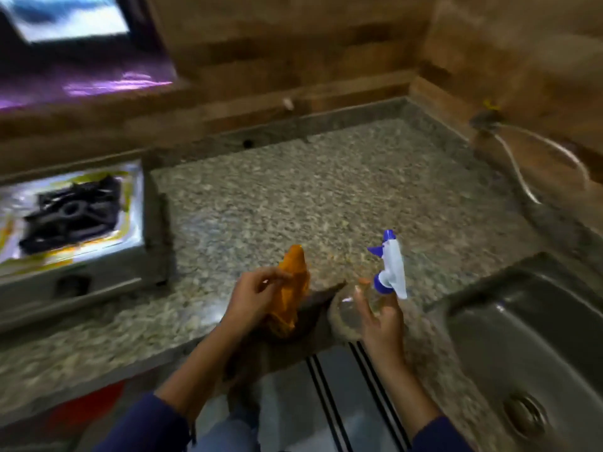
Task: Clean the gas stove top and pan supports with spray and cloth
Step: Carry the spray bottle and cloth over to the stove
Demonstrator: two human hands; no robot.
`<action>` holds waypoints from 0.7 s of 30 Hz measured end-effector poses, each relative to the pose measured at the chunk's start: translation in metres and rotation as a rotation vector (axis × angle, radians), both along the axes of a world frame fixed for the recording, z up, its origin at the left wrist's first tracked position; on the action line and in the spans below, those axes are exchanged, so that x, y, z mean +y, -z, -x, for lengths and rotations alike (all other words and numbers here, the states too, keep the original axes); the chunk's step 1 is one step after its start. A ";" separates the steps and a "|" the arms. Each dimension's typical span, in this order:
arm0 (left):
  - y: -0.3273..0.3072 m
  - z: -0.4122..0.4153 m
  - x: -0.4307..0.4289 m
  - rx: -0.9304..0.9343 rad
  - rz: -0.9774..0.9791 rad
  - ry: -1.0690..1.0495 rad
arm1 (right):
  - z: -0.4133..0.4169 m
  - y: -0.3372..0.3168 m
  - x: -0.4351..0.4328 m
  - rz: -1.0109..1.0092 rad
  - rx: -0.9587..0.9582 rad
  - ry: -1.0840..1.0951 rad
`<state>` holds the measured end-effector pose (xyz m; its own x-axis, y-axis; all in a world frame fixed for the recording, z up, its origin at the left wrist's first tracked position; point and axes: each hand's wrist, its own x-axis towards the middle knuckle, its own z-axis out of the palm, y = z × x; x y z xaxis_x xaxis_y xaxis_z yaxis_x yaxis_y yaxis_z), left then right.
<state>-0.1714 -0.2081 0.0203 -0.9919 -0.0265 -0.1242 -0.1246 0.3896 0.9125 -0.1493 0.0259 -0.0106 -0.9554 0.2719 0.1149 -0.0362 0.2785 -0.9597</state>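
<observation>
The steel gas stove (133, 220) stands at the left on the granite counter, with a black pan support (70, 213) on its top. My left hand (251, 296) holds a crumpled orange cloth (292, 288) over the counter's front edge. To its right, my right hand (380, 321) grips a clear spray bottle (350, 305) with a white and blue trigger head (390, 262) pointing left. Both hands are well to the right of the stove. The frame is blurred by motion.
A speckled granite counter (326, 197) fills the middle. A steel sink (528, 347) with a drain sits at the right. A white hose (518, 164) hangs from the brown tiled wall at the right. A window (71, 17) is at the top left.
</observation>
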 end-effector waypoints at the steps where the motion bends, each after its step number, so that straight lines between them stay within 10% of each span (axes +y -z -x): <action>1: 0.002 0.001 -0.016 -0.037 0.018 -0.038 | 0.009 0.002 -0.012 0.008 -0.004 -0.041; 8: 0.001 0.036 -0.137 0.057 0.432 -0.179 | 0.093 0.004 -0.156 0.056 -0.128 -0.232; 21: 0.050 0.131 -0.177 -0.007 1.287 0.459 | 0.166 0.029 -0.262 -0.096 -0.160 -0.235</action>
